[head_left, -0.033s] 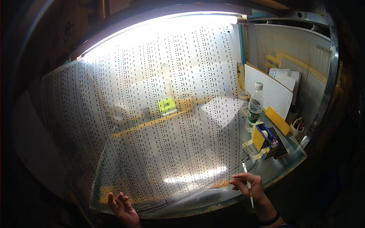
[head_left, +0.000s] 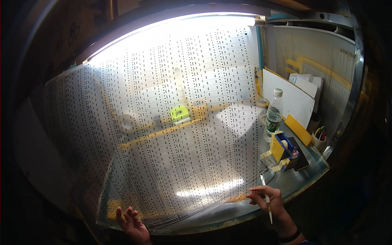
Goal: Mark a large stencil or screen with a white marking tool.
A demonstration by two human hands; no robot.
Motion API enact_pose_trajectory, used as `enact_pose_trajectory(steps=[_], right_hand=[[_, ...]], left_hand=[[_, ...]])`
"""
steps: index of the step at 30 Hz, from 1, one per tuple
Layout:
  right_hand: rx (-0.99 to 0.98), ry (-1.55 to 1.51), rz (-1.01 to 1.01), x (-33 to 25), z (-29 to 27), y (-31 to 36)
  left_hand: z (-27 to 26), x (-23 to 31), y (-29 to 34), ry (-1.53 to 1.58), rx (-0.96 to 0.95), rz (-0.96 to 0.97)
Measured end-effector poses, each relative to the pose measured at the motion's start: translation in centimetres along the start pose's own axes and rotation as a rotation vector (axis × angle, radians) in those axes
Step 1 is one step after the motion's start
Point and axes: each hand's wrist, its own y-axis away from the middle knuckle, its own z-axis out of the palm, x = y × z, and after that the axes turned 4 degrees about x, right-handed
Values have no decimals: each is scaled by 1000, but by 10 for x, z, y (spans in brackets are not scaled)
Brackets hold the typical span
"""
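Observation:
A large clear film with rows of small black dots and dashes stretches before me, from the bright lamp down to my hands. My left hand is at its lower left edge, fingers bent and apart; I cannot tell whether they touch the film. At the lower right edge, my right hand has a slim white pen-like tool between its fingers, slanting, one end up. Its thumb and fingertips are beside the film's edge. The exact kind of tool is too small to tell.
A lit tube lamp runs across the top. To the right stand a plastic bottle, a blue and yellow tape dispenser, white boards and a pen cup. Behind the film, a bright green object and a tape roll show blurred.

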Motion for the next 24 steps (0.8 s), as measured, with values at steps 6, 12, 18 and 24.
enact_pose_trajectory(steps=[6,12,18,24], right_hand=[[0,8,-4,-1,0,-1],[4,-6,2,-1,0,0],[10,4,-14,-2,-1,2],[-32,31,-15,-1,3,-4]], left_hand=[[-1,-1,0,-7,-23,6],[-1,-2,-1,-14,-16,7],[0,-4,-2,-12,-18,-1],[-3,10,3,-28,71,-9]])
